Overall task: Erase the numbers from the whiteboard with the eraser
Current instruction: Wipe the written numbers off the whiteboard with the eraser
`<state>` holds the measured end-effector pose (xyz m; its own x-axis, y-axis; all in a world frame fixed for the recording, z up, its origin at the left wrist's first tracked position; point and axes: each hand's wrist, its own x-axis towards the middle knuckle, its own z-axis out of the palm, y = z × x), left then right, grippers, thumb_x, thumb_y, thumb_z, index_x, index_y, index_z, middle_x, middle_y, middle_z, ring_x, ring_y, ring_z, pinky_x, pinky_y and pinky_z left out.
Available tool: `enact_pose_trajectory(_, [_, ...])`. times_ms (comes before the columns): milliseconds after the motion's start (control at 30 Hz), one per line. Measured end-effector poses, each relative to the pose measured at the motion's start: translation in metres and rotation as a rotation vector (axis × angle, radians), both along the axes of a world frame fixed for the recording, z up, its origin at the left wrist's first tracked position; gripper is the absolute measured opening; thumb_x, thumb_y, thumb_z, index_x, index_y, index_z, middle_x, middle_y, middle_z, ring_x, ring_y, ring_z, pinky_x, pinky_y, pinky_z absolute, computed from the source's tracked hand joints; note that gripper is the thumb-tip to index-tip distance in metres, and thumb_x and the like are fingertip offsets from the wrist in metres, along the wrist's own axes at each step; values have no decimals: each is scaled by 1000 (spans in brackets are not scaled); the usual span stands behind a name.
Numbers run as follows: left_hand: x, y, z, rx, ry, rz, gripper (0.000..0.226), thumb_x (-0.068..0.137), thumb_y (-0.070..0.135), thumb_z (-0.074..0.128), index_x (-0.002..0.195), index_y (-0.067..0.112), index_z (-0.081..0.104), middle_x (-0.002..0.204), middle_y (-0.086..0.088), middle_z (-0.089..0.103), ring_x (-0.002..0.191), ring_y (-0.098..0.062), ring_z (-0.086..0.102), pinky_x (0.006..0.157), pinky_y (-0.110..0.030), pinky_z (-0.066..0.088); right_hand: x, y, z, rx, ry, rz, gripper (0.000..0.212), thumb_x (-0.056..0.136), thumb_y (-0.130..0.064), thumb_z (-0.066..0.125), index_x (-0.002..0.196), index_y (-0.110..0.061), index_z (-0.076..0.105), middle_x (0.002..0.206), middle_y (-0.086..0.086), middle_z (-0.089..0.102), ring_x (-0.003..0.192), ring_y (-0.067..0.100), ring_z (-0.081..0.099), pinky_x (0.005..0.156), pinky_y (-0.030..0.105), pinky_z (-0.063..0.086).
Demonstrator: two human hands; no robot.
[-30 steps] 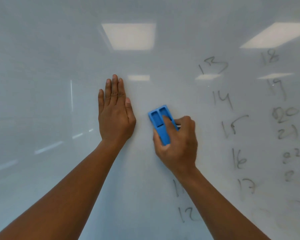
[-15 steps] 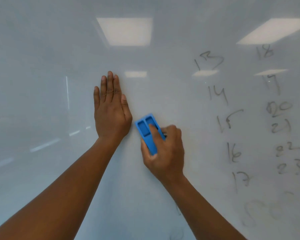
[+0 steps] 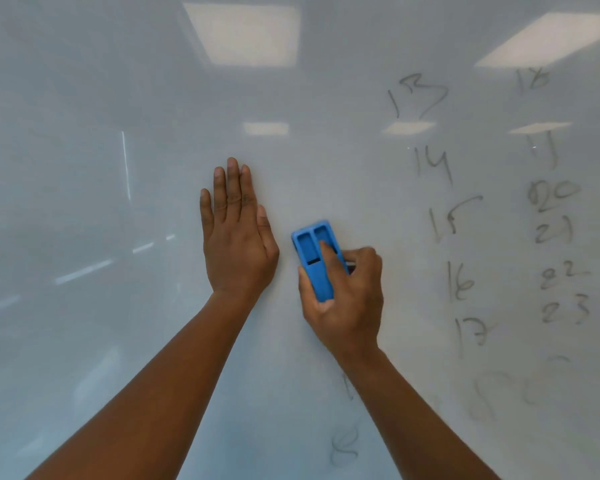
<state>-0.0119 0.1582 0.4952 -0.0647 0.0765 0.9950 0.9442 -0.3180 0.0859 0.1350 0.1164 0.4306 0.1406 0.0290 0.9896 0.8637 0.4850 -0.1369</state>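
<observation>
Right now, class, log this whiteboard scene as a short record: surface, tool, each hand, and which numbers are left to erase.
surface: whiteboard, glossy, reflecting ceiling lights
tool: blue eraser, pressed to the board
right hand: gripping the eraser
left hand: flat on the board, fingers up, beside the eraser without touching it
numbers left: 13 to 17 in one column, 18 to 23 further right
smudges: faint marks low by the right forearm

Our left hand (image 3: 238, 237) lies flat against the whiteboard (image 3: 84, 98), fingers straight and close together, pointing up, thumb tucked alongside. Our right hand (image 3: 343, 296) sits just beside it, curled around the blue eraser (image 3: 314, 258), index finger laid along its back. Both bare forearms reach up from the board's lower edge, converging toward the middle.
</observation>
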Motion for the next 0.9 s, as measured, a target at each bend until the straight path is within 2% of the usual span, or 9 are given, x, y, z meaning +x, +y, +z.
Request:
enact_pose_trajectory(133, [2, -3, -30, -19, 18, 6, 56, 107, 25, 22, 160, 8, 16, 169, -7, 12, 157, -21, 5, 128, -42, 4, 17, -2, -41, -38, 95, -3, 48, 79, -32, 79, 120, -11, 66, 98, 11, 47, 83, 26, 53, 62, 35, 55])
enact_pose_trajectory(233, [4, -3, -45, -35, 12, 19, 56, 107, 25, 21, 160, 9, 17, 169, -7, 13, 157, -20, 5, 128, -41, 4, 40, -1, -24, -31, 210, -4, 50, 79, -28, 80, 122, -8, 64, 100, 18, 49, 83, 33, 54, 62, 43, 55])
enact_pose_trajectory(333, [7, -2, -47, -48, -2, 37, 56, 107, 27, 17, 161, 10, 15, 169, -6, 11, 157, -20, 4, 128, -42, 3, 46, -1, 8, -11, 281, 43, 51, 80, -28, 79, 124, -8, 60, 103, 19, 49, 87, 32, 52, 60, 45, 56])
enact_pose_trajectory(400, [8, -2, -48, -44, -1, 40, 56, 108, 28, 16, 161, 10, 14, 169, -6, 11, 157, -20, 4, 128, -41, 3, 33, -3, 16, -14, 233, 59, 51, 81, -31, 78, 124, -8, 61, 103, 18, 49, 89, 31, 52, 62, 42, 56])
enact_pose_trajectory(467, [7, -2, -49, -38, 2, 37, 56, 107, 28, 18, 160, 10, 14, 169, -6, 12, 157, -20, 5, 128, -40, 2, 14, -6, 5, -35, 101, 53, 50, 81, -33, 77, 123, -9, 63, 101, 17, 51, 89, 29, 53, 65, 39, 55])
enact_pose_trajectory(600, [5, -3, -49, -25, -4, 21, 55, 107, 26, 20, 160, 10, 18, 168, -6, 15, 156, -21, 8, 128, -40, 3, 0, -11, -60, -107, -56, 57, 47, 78, -29, 80, 119, -10, 67, 96, 15, 55, 86, 28, 54, 65, 41, 55])
enact_pose_trajectory(733, [8, -4, -50, 0, -12, 19, 54, 107, 25, 20, 159, 8, 21, 168, -7, 18, 156, -22, 11, 128, -41, 5, 41, -9, -91, -95, 120, 35, 51, 76, -24, 83, 122, -8, 66, 99, 14, 48, 84, 32, 54, 64, 44, 55])
enact_pose_trajectory(800, [10, -3, -51, 3, -24, 24, 55, 107, 25, 19, 160, 9, 20, 168, -7, 17, 156, -22, 10, 128, -40, 4, 60, -7, -73, -66, 221, 64, 54, 78, -23, 82, 126, -10, 61, 104, 13, 45, 85, 33, 54, 62, 45, 56])
enact_pose_trajectory(900, [12, -1, -52, -3, -37, 32, 54, 108, 24, 20, 160, 9, 18, 168, -7, 16, 156, -22, 9, 128, -39, 2, 62, -3, -39, -27, 255, 91, 52, 81, -25, 79, 126, -8, 60, 105, 17, 47, 86, 32, 53, 62, 43, 57])
